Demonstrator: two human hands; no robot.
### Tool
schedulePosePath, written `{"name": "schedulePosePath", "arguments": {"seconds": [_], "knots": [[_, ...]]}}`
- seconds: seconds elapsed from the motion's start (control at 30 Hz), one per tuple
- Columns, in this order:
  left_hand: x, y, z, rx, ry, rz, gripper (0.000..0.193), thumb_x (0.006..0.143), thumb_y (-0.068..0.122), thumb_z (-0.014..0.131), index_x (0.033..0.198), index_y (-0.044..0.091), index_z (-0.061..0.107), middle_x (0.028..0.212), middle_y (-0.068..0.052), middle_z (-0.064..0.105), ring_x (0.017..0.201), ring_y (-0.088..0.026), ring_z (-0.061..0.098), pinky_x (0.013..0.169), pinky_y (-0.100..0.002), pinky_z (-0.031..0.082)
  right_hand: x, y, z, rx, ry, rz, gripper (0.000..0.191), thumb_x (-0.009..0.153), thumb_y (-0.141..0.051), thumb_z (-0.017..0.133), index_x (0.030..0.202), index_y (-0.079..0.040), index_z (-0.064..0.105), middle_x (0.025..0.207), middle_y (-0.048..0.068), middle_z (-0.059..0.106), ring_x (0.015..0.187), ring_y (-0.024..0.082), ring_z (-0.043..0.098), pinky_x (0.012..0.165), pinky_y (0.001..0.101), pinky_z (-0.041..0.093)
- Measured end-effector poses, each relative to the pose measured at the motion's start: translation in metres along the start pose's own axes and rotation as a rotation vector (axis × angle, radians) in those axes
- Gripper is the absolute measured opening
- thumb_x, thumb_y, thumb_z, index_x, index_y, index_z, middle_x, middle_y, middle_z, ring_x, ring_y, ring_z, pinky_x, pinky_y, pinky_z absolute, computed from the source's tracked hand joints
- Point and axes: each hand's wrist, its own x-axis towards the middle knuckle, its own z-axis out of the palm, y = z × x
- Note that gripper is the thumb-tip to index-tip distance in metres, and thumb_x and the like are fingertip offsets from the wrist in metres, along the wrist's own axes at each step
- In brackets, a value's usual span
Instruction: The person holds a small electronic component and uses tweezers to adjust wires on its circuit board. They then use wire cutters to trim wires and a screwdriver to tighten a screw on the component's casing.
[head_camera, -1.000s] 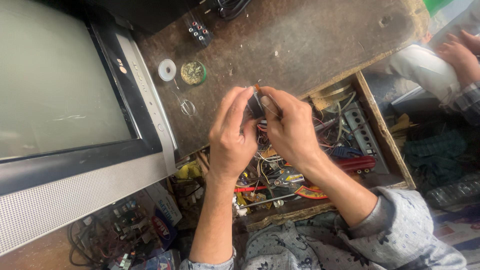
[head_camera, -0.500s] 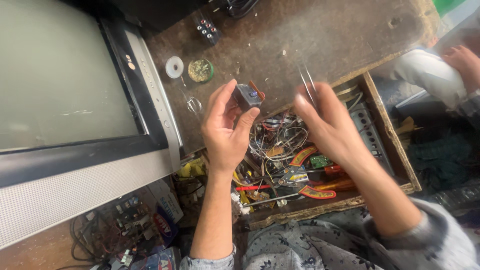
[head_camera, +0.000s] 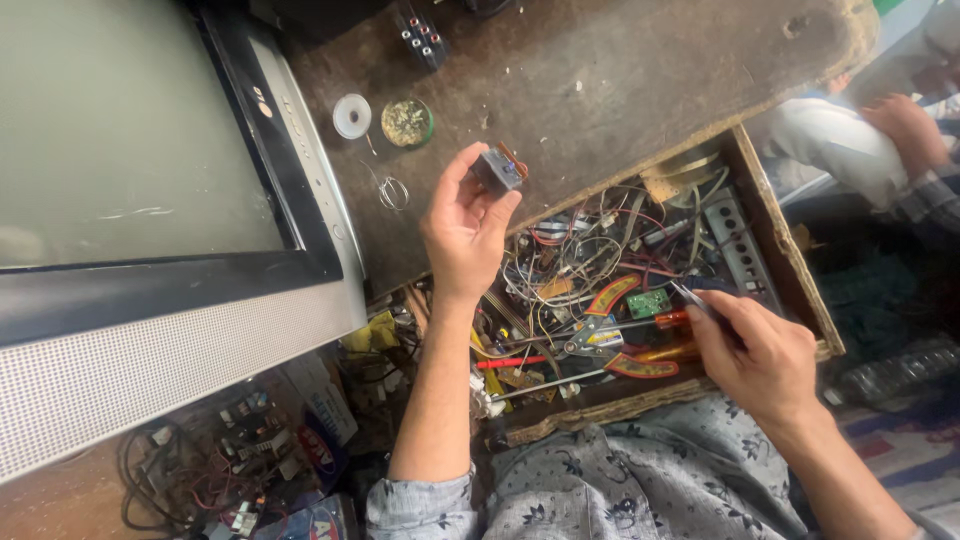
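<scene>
Up top, one part (head_camera: 498, 167), one tweezers (head_camera: 688, 296), two hands.
Left hand (head_camera: 465, 230) pinches the part; right hand (head_camera: 760, 355) grips tweezers over the drawer (head_camera: 790, 260).

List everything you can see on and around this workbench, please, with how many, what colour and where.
television: one, grey with a black frame, left on the bench
workbench: one, dark worn wood, upper middle
solder spool: one, white, on the bench beside the television
round tin: one, green-rimmed, right of the spool
wire coil: one, silvery, on the bench below the tin
connector block: one, black, top of the bench
open drawer: one, wooden, holding tangled wires and tools
screwdrivers: several, orange handles, in the drawer
another person's hand: one, far right
small component: one, grey and orange, in the left hand
left hand: raised over the bench
tweezers: one, metal, in the right hand
right hand: over the drawer
</scene>
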Motion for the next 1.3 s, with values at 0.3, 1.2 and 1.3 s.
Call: {"name": "schedulePosePath", "arguments": {"seconds": [0.3, 1.2, 1.3], "knots": [[-0.003, -0.001, -0.001, 0.118, -0.026, 0.124, 0.053, 0.095, -0.015, 0.072, 0.144, -0.003, 0.054, 0.145, -0.011, 0.056, 0.12, -0.02, 0.069, 0.102, -0.031, 0.062, -0.005, 0.004, 0.008, -0.04, 0.087, 0.015, 0.019, 0.096, -0.012, 0.08, 0.112, -0.004, 0.072, 0.095, 0.011, 0.073, 0.073, 0.019, 0.07, 0.062, 0.0277, 0.052], [-0.017, 0.017, 0.038, 0.545, 0.013, 0.142, 0.054, 0.089, 0.003, 0.085, 0.137, 0.004, 0.059, 0.132, -0.01, 0.057, 0.114, -0.019, 0.071, 0.093, -0.031, 0.068, 0.078, -0.048, 0.023, 0.43, -0.247, 0.346, 0.025, 0.097, -0.02, 0.069, 0.109, 0.001, 0.073, 0.063, 0.007, 0.067, 0.055, 0.008, 0.055, 0.049, 0.0286, 0.044], [-0.011, 0.019, 0.042, 0.54, 0.007, 0.112, 0.054, 0.088, 0.004, 0.084, 0.136, 0.004, 0.059, 0.129, -0.01, 0.059, 0.111, -0.018, 0.072, 0.089, -0.03, 0.068, 0.091, -0.052, 0.024, 0.376, -0.298, 0.373, 0.026, 0.096, -0.024, 0.069, 0.106, 0.0, 0.075, 0.057, 0.01, 0.064, 0.047, 0.012, 0.053, 0.044, 0.0324, 0.04]]}}
